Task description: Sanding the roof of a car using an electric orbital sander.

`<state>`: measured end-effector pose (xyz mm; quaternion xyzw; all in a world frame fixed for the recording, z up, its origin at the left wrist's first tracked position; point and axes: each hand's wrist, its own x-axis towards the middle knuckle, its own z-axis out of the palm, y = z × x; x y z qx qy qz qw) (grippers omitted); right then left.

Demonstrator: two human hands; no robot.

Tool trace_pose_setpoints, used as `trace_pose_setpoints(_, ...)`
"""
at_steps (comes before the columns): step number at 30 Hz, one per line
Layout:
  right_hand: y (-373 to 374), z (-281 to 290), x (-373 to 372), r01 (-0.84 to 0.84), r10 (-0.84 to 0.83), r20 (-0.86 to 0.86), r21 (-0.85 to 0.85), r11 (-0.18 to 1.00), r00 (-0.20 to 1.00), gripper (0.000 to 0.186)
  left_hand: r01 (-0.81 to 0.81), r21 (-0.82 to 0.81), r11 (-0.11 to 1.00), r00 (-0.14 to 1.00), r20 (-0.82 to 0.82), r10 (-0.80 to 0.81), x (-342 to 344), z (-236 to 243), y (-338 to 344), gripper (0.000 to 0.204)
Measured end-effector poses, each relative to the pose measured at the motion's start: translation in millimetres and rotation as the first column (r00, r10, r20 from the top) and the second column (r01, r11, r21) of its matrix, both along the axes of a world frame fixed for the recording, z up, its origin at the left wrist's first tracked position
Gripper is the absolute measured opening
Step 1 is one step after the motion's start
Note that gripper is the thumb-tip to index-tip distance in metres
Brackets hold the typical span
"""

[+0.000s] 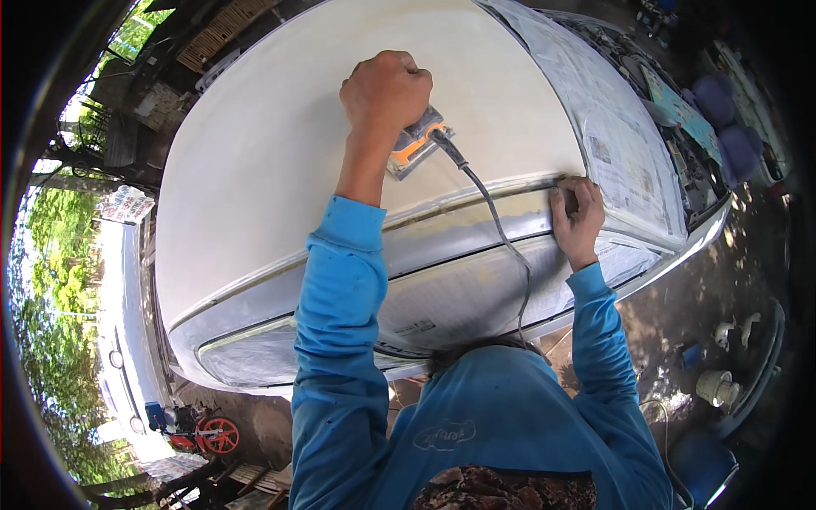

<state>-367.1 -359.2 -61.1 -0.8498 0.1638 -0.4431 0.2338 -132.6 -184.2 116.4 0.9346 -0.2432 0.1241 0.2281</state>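
Carefully placed, the orange-and-black electric sander (415, 149) rests on the pale car roof (255, 170); our left hand (387, 92) curls its fingers around the top, likely the best hold on a rigid, fairly weighty tool. Our right hand (580, 217) half-bends, thumb apart, at the roof's near edge, which the cord (503, 231) crosses; smooth roof spreads leftward and beyond.

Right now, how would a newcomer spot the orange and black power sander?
Find the big cream car roof, upper middle. On it, the bare left hand grips the boxy sander. Orange patches and a trailing black cord set it apart from the pale roof.
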Motion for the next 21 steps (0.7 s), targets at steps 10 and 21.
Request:
trace_pose_setpoints(10, 1.5, 0.1, 0.5, 0.020, -0.020, 0.002, 0.005, 1.000, 1.000, 0.013, 0.004, 0.002, 1.000, 1.000, 0.014, -0.004, 2.9, -0.9, 0.1, 0.020)
trace_pose_setpoints(21, 1.5, -0.9, 0.5, 0.015, -0.015, 0.007, -0.004, 1.000, 1.000, 0.012, -0.054, -0.008, 0.998, 0.998, 0.033, 0.054, 18.0, 3.6, -0.4, 0.021)
